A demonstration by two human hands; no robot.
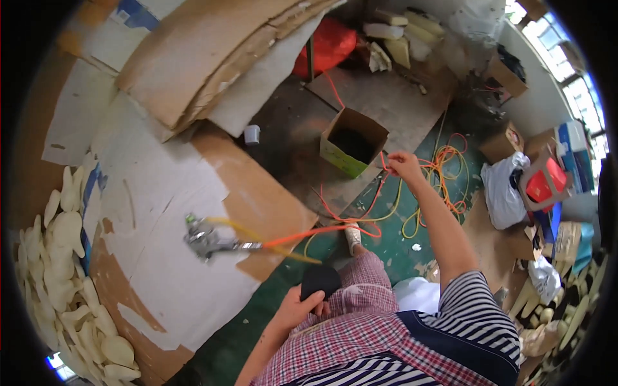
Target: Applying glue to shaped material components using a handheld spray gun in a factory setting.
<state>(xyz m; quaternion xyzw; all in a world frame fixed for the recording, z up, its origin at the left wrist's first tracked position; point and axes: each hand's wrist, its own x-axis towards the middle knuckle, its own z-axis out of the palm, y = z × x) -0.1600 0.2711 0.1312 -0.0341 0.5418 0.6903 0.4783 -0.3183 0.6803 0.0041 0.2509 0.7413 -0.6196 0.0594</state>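
Note:
Close to my lap, my left hand (301, 310) is closed on a black rounded piece (321, 281), thumb over its near edge; its exact kind is unclear. My right arm reaches forward, and my right hand (404, 166) is beside the right corner of an open cardboard box (341, 154) with a green lower side. Its fingers are pinched on a thin orange hose (384, 162). To the left, a blurred silvery air tool (209, 238) appears over the white-covered board, with an orange hose and a yellow hose running from it to the right.
Tangled orange and yellow hoses (444, 174) lie on the green floor at right. Several pale shaped pieces (67, 257) are heaped at far left. Cardboard sheets (212, 58) stack at upper left, near a small white cup (252, 134). Bags and boxes (505, 190) line the right side.

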